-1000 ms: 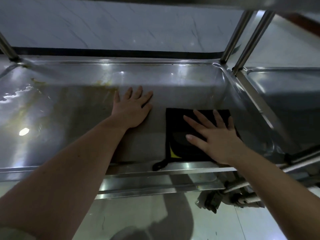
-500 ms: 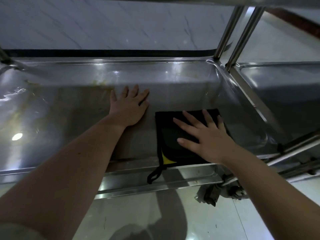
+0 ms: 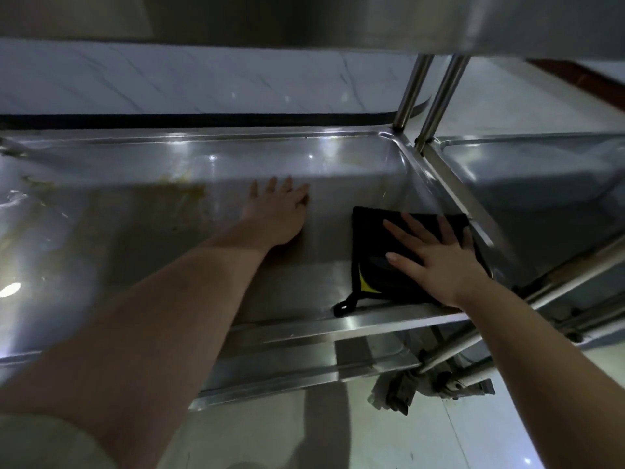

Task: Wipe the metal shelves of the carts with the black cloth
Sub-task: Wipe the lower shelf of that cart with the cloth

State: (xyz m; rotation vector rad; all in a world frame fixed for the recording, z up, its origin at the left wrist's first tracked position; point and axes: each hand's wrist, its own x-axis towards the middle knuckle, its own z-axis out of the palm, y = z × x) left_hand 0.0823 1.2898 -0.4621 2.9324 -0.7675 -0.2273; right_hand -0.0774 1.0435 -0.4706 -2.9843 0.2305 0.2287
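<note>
A folded black cloth (image 3: 375, 245) with a yellow corner patch and a hanging loop lies on the metal shelf (image 3: 324, 286) of the cart, at its right end near the front rim. My right hand (image 3: 436, 258) lies flat on the cloth with fingers spread and presses it onto the shelf. My left hand (image 3: 279, 211) rests flat on the bare shelf to the left of the cloth, fingers straight. Brownish-yellow stains (image 3: 182, 191) mark the shelf left of my left hand.
Another shelf (image 3: 338, 18) of the same cart hangs low overhead. Two upright posts (image 3: 426, 96) stand at the back right corner. A second cart's shelf (image 3: 541, 177) adjoins on the right. A caster wheel (image 3: 402, 390) and glossy tiled floor (image 3: 338, 441) lie below.
My right hand has slid the cloth a little to the right, toward the shelf's right wall. My left hand stays flat in about the same place.
</note>
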